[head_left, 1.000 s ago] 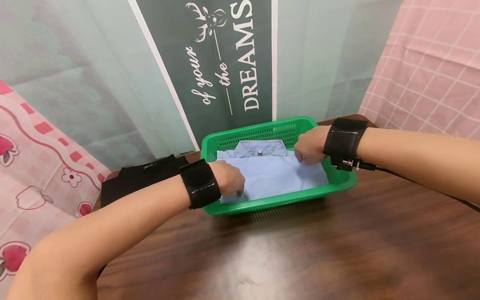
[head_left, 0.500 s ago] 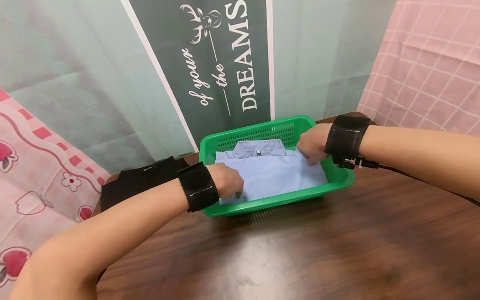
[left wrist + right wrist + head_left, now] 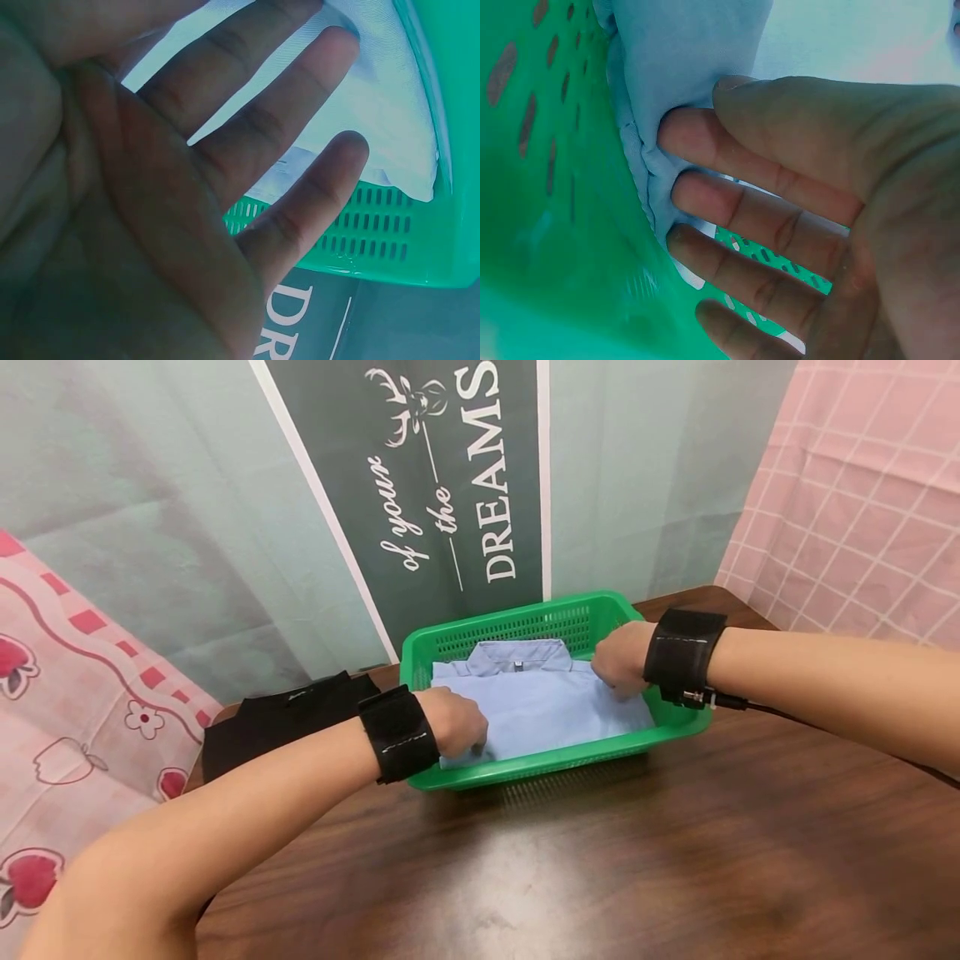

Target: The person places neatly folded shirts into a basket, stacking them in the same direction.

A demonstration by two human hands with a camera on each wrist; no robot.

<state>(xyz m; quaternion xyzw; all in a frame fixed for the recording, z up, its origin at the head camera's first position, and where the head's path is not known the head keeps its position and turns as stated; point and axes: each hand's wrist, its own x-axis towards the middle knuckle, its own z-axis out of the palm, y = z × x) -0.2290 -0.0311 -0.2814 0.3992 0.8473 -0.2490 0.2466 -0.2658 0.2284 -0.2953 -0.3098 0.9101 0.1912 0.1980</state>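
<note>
A light blue collared shirt point(image 3: 540, 706), neatly folded, lies in a green plastic basket point(image 3: 525, 768) with its collar towards the back wall. My left hand point(image 3: 453, 721) is over the shirt's left part; in the left wrist view its fingers point(image 3: 277, 124) are spread and slightly bent, with fingertips at the cloth. Over on the right side, my right hand point(image 3: 624, 658) reaches inside the rim. Its fingertips point(image 3: 686, 131) press against the shirt's side edge in the right wrist view, the thumb lying close to the index finger.
Folded black clothing point(image 3: 281, 722) lies on the brown wooden table point(image 3: 600, 868), left of the basket and partly behind my left arm. A grey-green curtain point(image 3: 637, 485) with printed lettering hangs behind. Pink cloths point(image 3: 862, 510) hang at both sides.
My right hand has shifted slightly down and forward along the shirt's right side. The left hand stays in nearly the same place, and the shirt and basket look unmoved.
</note>
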